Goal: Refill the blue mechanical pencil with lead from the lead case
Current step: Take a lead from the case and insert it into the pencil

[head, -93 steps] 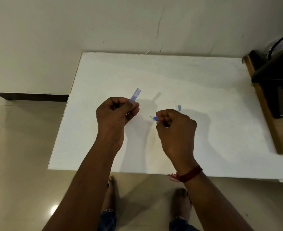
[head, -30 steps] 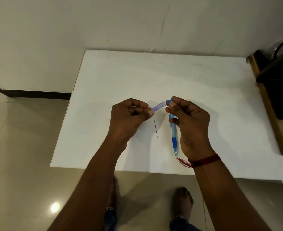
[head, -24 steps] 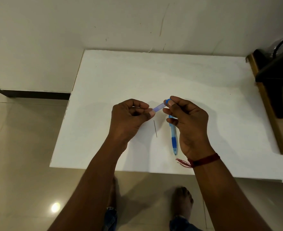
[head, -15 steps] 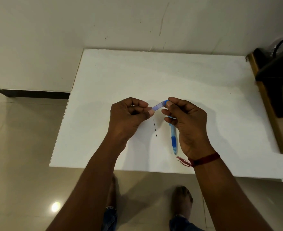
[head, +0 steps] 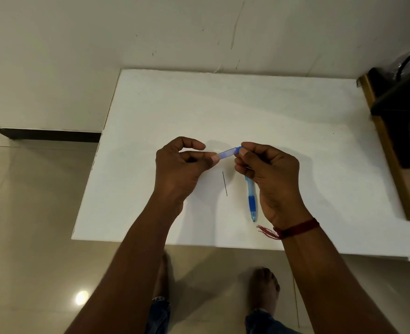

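My left hand (head: 182,165) pinches the left end of the translucent lead case (head: 225,153) above the white table (head: 295,121); its index finger arches free above. My right hand (head: 269,172) pinches the small blue cap (head: 239,148) at the case's right end. The blue mechanical pencil (head: 251,198) lies along the table just left of my right palm, tip toward me, with its upper end hidden under my fingers. I cannot tell whether that hand touches it. A single thin black lead (head: 224,183) lies on the table between my hands.
The table stands against a cream wall (head: 199,32). A wooden piece of furniture with a dark object (head: 397,109) on it borders the table's right edge. Tiled floor (head: 30,213) lies to the left, and my feet show below the table's near edge.
Three seconds ago my hands were apart, the cap lay on the table and the pencil was out of sight. Now my right hand pinches the cap at the case's end. My left index finger has lifted.
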